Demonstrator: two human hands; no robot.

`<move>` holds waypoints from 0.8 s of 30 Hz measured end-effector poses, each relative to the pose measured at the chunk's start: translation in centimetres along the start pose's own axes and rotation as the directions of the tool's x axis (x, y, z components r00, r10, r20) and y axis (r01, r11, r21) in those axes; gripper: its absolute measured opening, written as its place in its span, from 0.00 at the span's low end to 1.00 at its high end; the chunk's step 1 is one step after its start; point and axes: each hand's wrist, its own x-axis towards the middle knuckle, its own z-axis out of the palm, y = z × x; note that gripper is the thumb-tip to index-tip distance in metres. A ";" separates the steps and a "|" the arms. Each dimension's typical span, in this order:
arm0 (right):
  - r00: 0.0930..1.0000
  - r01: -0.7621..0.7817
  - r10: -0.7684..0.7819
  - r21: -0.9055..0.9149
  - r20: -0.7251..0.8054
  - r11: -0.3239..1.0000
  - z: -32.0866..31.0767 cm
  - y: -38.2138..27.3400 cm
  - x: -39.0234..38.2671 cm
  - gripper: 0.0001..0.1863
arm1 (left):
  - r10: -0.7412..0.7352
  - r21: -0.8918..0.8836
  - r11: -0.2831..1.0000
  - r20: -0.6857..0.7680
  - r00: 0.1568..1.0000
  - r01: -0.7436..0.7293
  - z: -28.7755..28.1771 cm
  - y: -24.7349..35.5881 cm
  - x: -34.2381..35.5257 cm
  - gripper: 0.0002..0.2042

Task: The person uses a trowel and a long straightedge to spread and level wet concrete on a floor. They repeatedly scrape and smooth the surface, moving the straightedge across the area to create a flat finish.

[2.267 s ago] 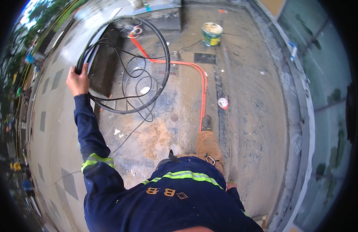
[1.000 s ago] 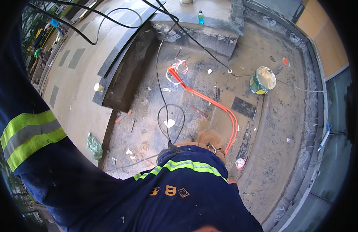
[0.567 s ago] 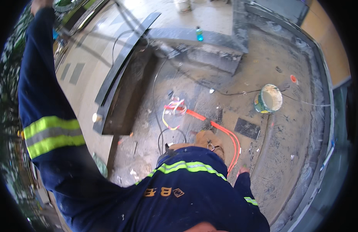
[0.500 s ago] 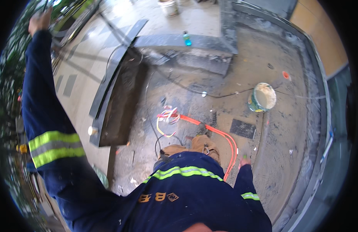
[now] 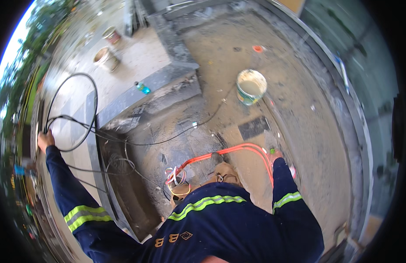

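Observation:
Far out to the left, my left hand is closed around a black cable. Wide loops of it rise above the hand, and lengths trail across the trench to the floor. My right hand, low at my right side, is closed on a small green-tipped thing; most of it is hidden by the fingers. Left of that hand, orange conduits curve over the floor. From their far end comes a bundle of white, yellow and red wires, by my legs.
A deep trench with a raised edge lies at left. A bucket of pale material stands ahead on the right, near a dark floor plate. On the upper ledge are a blue-green bottle and a stained bucket.
My left hand has come down from the upper left, and the cable loops now show spread beside it. The view has turned to the right. The right hand stays low.

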 end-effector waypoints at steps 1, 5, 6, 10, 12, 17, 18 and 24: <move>0.993 -0.097 0.100 -0.049 0.069 0.994 1.1 1.8 -2.3 0.15 | 0.051 0.028 0.998 0.076 0.996 -0.053 0.7 0.2 0.3 0.22; 0.983 -0.138 0.025 -0.642 -0.182 0.754 -0.9 22.9 -9.6 0.16 | 0.098 -0.122 0.991 0.348 0.933 -0.059 25.4 -0.1 -2.8 0.22; 0.940 -0.212 -0.010 -0.603 -0.342 0.769 -1.9 26.9 -12.7 0.16 | 0.106 -0.146 0.988 0.443 0.890 -0.044 31.6 0.7 -4.2 0.24; 0.742 -0.586 0.626 0.222 -0.240 0.780 10.1 10.7 -31.5 0.17 | 0.095 0.092 0.972 0.691 0.717 -0.217 34.9 -6.8 -4.7 0.21; 0.572 -0.760 0.806 0.274 -0.149 0.590 17.3 16.2 -38.8 0.19 | 0.190 -0.076 0.980 0.599 0.778 -0.181 42.1 -4.8 -5.1 0.18; 0.466 -0.875 0.879 0.201 0.103 0.440 28.2 16.3 -58.5 0.23 | 0.398 -0.143 0.858 0.792 0.463 -0.493 45.5 -0.3 -15.4 0.18; 0.456 -0.885 0.882 0.167 0.120 0.435 30.6 16.2 -60.0 0.23 | 0.428 -0.157 0.831 0.793 0.433 -0.534 45.1 1.0 -15.5 0.18; 0.226 -0.864 0.972 0.448 -0.060 0.228 40.5 21.4 -66.5 0.25 | 0.612 -0.228 0.649 0.723 0.321 -0.725 40.7 14.3 -16.5 0.18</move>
